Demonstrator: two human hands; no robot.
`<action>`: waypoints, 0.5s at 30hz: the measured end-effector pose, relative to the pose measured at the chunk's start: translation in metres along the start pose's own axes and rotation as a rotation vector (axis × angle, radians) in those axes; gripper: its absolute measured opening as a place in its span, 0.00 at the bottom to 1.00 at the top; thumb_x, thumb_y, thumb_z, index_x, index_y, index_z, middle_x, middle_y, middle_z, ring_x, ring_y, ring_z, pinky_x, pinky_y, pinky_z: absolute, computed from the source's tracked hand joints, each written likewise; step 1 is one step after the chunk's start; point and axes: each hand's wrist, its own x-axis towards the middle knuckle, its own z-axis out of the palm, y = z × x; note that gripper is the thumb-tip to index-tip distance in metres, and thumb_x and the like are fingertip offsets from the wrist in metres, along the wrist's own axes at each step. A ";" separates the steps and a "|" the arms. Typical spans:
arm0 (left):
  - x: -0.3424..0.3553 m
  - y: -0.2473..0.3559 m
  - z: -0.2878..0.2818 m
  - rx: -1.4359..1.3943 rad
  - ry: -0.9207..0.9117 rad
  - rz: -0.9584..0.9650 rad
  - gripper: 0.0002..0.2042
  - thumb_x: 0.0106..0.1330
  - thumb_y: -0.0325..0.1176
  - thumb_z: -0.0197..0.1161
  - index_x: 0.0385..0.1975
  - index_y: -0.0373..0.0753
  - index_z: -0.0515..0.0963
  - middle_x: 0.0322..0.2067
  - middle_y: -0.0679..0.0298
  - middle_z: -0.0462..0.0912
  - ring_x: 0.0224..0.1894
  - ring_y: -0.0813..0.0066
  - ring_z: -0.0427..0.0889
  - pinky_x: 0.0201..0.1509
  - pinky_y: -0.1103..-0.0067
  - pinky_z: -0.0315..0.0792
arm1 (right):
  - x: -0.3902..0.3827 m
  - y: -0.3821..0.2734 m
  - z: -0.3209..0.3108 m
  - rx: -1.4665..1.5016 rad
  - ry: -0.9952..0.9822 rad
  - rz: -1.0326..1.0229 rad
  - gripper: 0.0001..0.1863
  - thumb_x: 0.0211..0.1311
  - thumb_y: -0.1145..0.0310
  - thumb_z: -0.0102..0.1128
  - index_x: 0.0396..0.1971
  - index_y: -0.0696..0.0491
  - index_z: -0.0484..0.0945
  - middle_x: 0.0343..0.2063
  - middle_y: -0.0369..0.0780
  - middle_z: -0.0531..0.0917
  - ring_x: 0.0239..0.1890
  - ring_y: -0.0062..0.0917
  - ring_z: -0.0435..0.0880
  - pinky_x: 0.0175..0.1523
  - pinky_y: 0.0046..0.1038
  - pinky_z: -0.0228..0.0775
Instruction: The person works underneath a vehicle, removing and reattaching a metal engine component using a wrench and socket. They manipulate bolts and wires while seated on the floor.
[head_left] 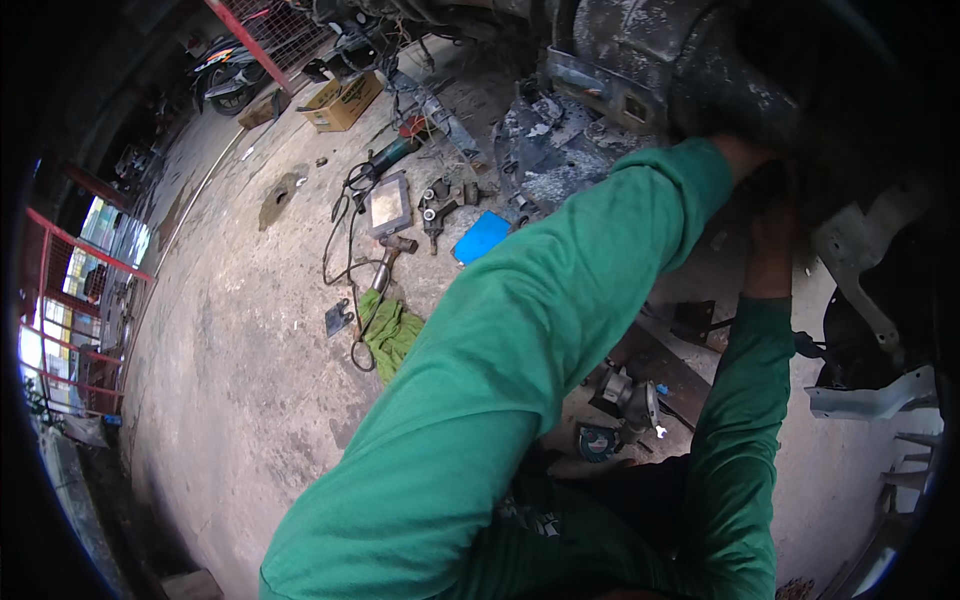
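Observation:
Both my arms, in green sleeves, reach up to the right into the dark underside of a large worn metal vehicle part (690,60). My left hand (745,156) goes into the shadow beneath it. Just beside it is my right hand (775,212), raised from below, close to a dark piece I cannot make out. The fingers of both hands are lost in the dark, so what they hold does not show. A pale metal bracket (858,250) hangs right of my right hand.
On the concrete floor (230,370) lie an angle grinder (392,155) with a cord, a blue flat piece (481,237), a green cloth (392,335) and several metal parts. A cardboard box (342,103) stands farther back. Below my arms sits a round metal part (628,395).

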 end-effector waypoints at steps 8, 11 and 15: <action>-0.025 -0.001 -0.007 -0.575 0.096 -0.324 0.26 0.75 0.51 0.48 0.60 0.33 0.71 0.53 0.48 0.79 0.56 0.54 0.79 0.60 0.65 0.72 | -0.037 0.047 0.100 -1.537 0.224 -0.675 0.27 0.70 0.67 0.56 0.69 0.52 0.68 0.68 0.52 0.69 0.71 0.44 0.67 0.72 0.39 0.60; -0.048 -0.001 -0.003 -0.798 0.134 -0.421 0.29 0.77 0.53 0.47 0.63 0.33 0.69 0.56 0.49 0.78 0.58 0.55 0.78 0.62 0.65 0.71 | -0.034 0.035 0.132 -1.401 0.288 -0.567 0.28 0.73 0.63 0.55 0.69 0.56 0.66 0.70 0.52 0.67 0.72 0.43 0.65 0.74 0.37 0.56; -0.070 -0.024 -0.015 -1.037 -0.004 -0.495 0.30 0.78 0.53 0.44 0.67 0.33 0.65 0.62 0.49 0.73 0.63 0.55 0.74 0.66 0.65 0.67 | -0.032 0.042 0.144 -1.288 0.270 -0.525 0.31 0.75 0.58 0.54 0.70 0.60 0.63 0.71 0.49 0.65 0.73 0.39 0.63 0.75 0.34 0.52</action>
